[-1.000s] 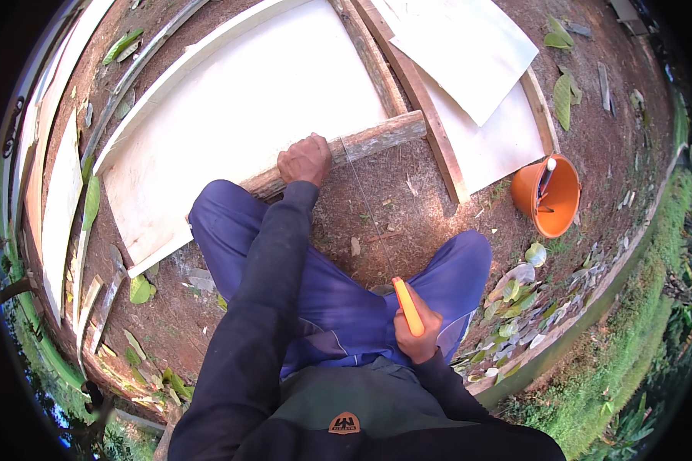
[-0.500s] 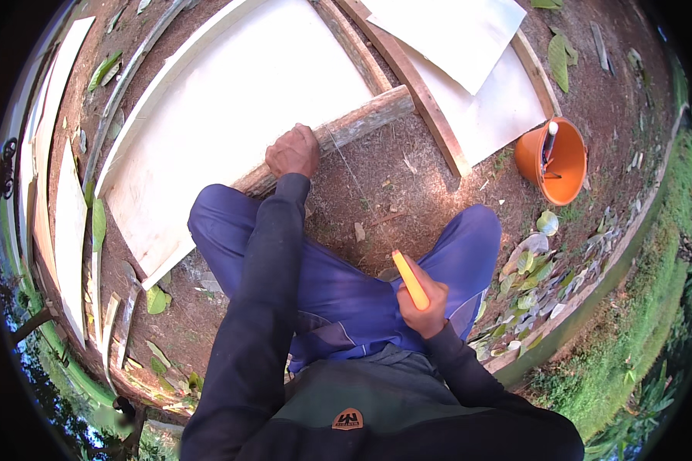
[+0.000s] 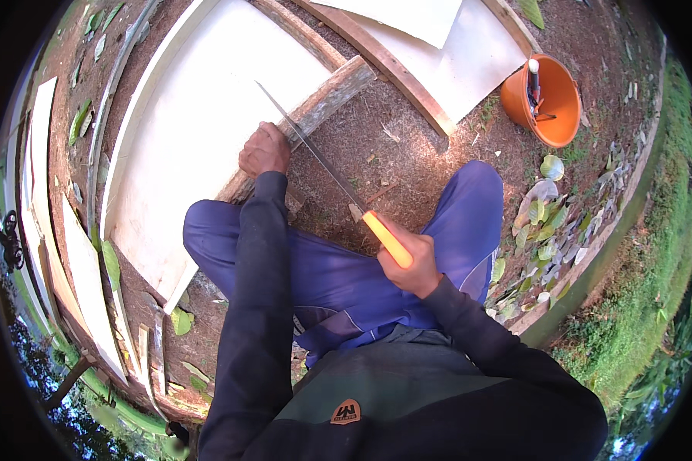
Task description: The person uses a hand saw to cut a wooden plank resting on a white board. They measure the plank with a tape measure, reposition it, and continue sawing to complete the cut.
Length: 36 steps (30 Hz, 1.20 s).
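Note:
My right hand [image 3: 412, 263] is closed around the orange-yellow handle of a handsaw [image 3: 327, 165]. Its narrow dark blade slants away to the upper left and crosses a rough, bark-covered wooden post [image 3: 334, 94]. Whether the teeth are in the wood cannot be made out. My left hand [image 3: 264, 148] is closed over the post, just left of the blade, gripping it. The post rests at the edge of a large white panel [image 3: 200, 123] with a wooden rim, and its near end runs beside my left knee.
An orange bucket [image 3: 517, 100] with tools inside stands at the far right. Beyond the post lie a brown wooden beam [image 3: 396, 71] and a second white panel [image 3: 490, 48]. Long boards [image 3: 84, 276] lie at the left. Dry leaves [image 3: 544, 211] are scattered on the right.
My right hand has moved slightly up and left, and the blade now shows broadside across the post. The view has shifted, so the panels and bucket sit higher in it. My left hand keeps its grip.

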Each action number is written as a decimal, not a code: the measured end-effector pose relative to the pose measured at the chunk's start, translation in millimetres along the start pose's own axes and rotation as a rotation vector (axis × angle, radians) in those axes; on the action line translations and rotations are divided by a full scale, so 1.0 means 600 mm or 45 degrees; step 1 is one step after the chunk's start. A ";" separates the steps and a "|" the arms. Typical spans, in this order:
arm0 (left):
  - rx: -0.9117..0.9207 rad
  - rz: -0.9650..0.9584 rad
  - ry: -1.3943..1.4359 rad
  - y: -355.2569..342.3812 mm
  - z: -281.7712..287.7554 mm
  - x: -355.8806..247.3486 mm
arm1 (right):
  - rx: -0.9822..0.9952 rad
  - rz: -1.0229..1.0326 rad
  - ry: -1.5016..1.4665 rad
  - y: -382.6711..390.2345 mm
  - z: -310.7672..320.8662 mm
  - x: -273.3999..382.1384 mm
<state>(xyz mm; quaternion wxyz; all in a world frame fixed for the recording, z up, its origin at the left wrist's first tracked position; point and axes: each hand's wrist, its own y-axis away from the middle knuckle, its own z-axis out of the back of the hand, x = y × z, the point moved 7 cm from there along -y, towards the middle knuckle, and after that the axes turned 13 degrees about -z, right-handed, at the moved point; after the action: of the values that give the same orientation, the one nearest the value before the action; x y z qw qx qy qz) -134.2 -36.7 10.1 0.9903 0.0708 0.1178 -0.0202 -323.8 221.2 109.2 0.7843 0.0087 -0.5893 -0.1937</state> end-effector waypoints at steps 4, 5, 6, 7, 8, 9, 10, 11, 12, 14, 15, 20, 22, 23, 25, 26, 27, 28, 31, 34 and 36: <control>0.004 -0.006 -0.025 -0.013 -0.005 -0.010 | -0.087 0.040 -0.030 -0.213 -0.104 0.037; 0.001 -0.006 -0.061 -0.012 -0.009 0.006 | -0.085 0.075 -0.047 -0.204 -0.105 0.036; 0.018 -0.007 -0.090 -0.003 -0.019 0.026 | -0.084 0.092 -0.053 -0.179 -0.102 0.032; -0.006 0.000 -0.103 -0.015 -0.017 0.034 | -0.059 0.069 -0.053 -0.136 -0.086 0.017; 0.013 0.028 -0.061 -0.025 -0.015 0.026 | -0.041 0.055 -0.044 -0.077 -0.053 -0.004; 0.050 0.055 -0.031 -0.017 -0.011 0.022 | -0.021 0.022 0.003 -0.010 -0.013 -0.025; 0.092 0.081 -0.004 -0.010 -0.007 0.018 | -0.002 -0.018 0.050 0.030 0.011 -0.036; 0.129 0.085 -0.016 -0.001 -0.010 0.018 | -0.001 -0.027 0.039 0.031 0.010 -0.030; 0.085 0.086 -0.048 -0.001 -0.009 0.023 | 0.001 -0.036 0.027 0.032 0.011 -0.024; -0.005 0.067 -0.100 -0.007 -0.006 0.017 | -0.018 0.023 -0.032 -0.023 -0.013 0.000; -0.011 0.015 -0.075 -0.010 -0.010 0.015 | -0.016 0.002 -0.033 -0.086 -0.043 0.006; 0.039 -0.042 -0.089 -0.001 -0.021 0.015 | -0.071 0.082 -0.013 -0.181 -0.098 0.023; -0.031 0.000 -0.091 -0.007 -0.009 0.026 | 0.027 -0.021 0.042 -0.075 -0.055 -0.015; -0.022 0.069 -0.117 -0.009 -0.014 0.041 | 0.021 0.054 -0.004 -0.026 -0.020 -0.007; -0.104 -0.004 -0.040 -0.012 -0.012 0.017 | 0.068 -0.046 0.033 0.032 0.024 -0.020; -0.096 -0.020 -0.016 -0.004 -0.008 0.015 | 0.070 -0.083 -0.008 0.042 0.024 -0.020; -0.063 -0.024 -0.023 -0.002 -0.007 0.012 | 0.048 -0.061 0.029 0.012 0.011 -0.011; -0.031 -0.026 -0.030 -0.004 -0.005 0.010 | 0.061 -0.090 -0.005 -0.038 -0.022 -0.006; 0.000 -0.066 -0.002 -0.008 -0.007 -0.005 | 0.058 -0.065 -0.050 -0.225 -0.110 0.042; 0.032 -0.065 -0.033 0.004 -0.018 0.016 | -0.013 -0.009 -0.012 -0.201 -0.107 0.039; -0.005 -0.073 0.018 -0.011 -0.010 0.017 | -0.056 0.003 0.019 -0.083 -0.059 -0.003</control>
<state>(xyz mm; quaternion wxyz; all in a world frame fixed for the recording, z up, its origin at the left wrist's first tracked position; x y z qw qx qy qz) -126.2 -42.5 0.9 0.9886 0.0657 0.1268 -0.0477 -306.0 168.1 84.9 0.7890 -0.0077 -0.5790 -0.2054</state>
